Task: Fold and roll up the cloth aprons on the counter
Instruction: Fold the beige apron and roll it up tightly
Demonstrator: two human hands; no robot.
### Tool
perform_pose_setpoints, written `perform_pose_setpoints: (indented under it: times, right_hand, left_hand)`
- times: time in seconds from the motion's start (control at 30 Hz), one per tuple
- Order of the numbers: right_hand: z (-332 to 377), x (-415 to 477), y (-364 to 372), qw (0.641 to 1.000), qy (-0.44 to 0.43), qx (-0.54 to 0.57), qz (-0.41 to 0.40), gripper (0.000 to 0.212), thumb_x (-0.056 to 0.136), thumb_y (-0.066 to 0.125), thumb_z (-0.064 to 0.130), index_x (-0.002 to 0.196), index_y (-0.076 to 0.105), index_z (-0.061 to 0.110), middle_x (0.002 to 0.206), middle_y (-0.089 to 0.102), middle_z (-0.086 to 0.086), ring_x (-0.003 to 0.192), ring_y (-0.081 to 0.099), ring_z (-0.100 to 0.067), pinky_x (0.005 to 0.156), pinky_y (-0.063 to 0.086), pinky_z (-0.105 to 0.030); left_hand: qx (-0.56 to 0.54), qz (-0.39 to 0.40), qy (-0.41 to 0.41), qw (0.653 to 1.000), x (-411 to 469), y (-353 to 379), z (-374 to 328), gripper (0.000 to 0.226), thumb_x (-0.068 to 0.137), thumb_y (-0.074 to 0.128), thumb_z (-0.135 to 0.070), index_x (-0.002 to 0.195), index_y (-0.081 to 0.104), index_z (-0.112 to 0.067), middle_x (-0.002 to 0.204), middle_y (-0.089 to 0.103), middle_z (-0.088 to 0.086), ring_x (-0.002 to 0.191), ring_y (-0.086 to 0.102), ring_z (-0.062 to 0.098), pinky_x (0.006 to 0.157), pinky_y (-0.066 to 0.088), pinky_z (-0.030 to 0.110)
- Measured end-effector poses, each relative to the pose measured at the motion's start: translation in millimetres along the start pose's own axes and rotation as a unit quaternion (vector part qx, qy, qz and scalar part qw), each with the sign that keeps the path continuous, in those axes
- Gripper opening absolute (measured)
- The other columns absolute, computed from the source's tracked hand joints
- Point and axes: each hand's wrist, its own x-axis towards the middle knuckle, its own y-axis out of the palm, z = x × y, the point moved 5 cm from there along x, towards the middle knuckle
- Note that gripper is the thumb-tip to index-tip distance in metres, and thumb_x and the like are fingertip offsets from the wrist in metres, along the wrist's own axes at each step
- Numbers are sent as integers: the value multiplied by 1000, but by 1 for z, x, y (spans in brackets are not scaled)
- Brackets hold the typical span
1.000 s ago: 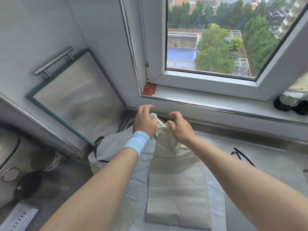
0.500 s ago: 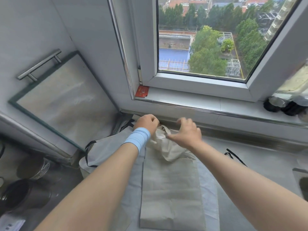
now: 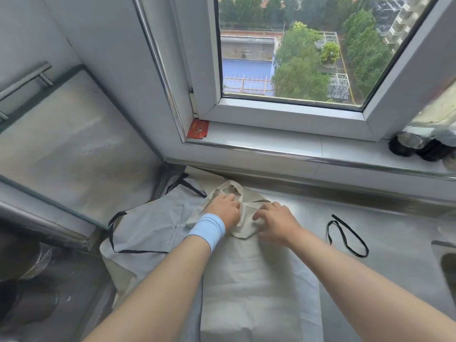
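Only two forearms and two hands of the person are in view, coming in from the near edge. Just behind the left hand (image 3: 225,211) sits a wide, pale blue wristband (image 3: 207,229). It is a plain, soft-looking band that wraps snugly round the wrist, with its far edge at the base of the hand. The left forearm (image 3: 160,280) is bare from the band back to the near edge. The right hand (image 3: 276,224) and right forearm (image 3: 357,275) are bare as well.
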Motion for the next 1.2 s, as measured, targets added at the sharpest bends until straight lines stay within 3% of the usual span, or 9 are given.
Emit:
perform_pose_setpoints:
  times: [0.17,0.33,0.43,0.53,0.63,0.77,0.87,1.07,1.2]
  right_hand:
    - [4,-2,-2,998,-26,-9,-56,85,58,68,67,135,44,40,134,46,9,125,39,-19,104,25,-35]
    - [0,13,-3,993,-12,-94,-73,16,83,65,36,99,67,35,114,60,9,109,52,-21,88,27,-36]
    - [-3,20,-9,994,11,-16,-103,14,89,57,33,94,70,33,106,65,8,106,53,-22,88,30,-37]
    - [-10,21,-31,967,49,112,-222,15,91,59,35,92,71,27,103,66,4,104,52,-26,87,35,-38]
    - [-18,13,-51,934,68,152,-316,32,87,53,47,106,66,24,110,61,4,106,49,-23,88,35,-37]
    - [-16,10,-58,956,39,47,-287,66,70,68,49,129,49,24,121,49,-2,107,47,-24,90,42,-38]
    - [-22,7,-60,937,158,73,-304,41,84,69,34,116,47,18,110,49,-6,93,54,-28,73,44,-37]
    - [-16,-17,-24,952,213,133,-174,13,94,48,34,94,52,21,91,62,1,86,57,-26,67,36,-32]
    - [-12,-51,18,954,255,128,-95,26,87,50,28,111,58,19,116,55,-7,112,49,-29,86,44,-38]
  left_hand:
    - [-218,-56,-131,966,6,-13,34,21,92,50,-23,104,65,-31,114,60,-5,109,56,22,80,40,29]
    - [-159,51,-16,986,-1,-8,22,26,77,65,-25,100,64,-37,114,53,-11,105,57,19,78,39,28]
    - [-88,19,21,996,0,3,8,25,80,65,-26,105,65,-33,114,54,-4,105,55,24,84,41,33]
    - [-141,-48,-68,987,6,-1,18,22,91,51,-31,108,65,-30,112,60,0,105,58,27,79,45,33]
    - [-317,-110,-206,919,9,-11,46,17,91,51,-37,94,65,-28,104,65,-1,99,61,27,74,43,30]
    - [-464,-226,-291,806,14,-22,77,15,88,61,-26,100,70,-23,105,67,3,97,62,25,82,44,26]
    - [-547,-305,-253,738,9,-22,76,45,83,65,-2,126,60,-16,127,54,4,102,61,20,96,44,23]
    - [-365,-290,-227,855,-30,22,28,40,76,54,5,104,64,-21,105,55,2,102,55,27,87,46,36]
    - [-392,-132,-317,853,-65,63,-3,34,85,46,-2,113,53,-19,118,47,5,110,50,26,88,42,34]
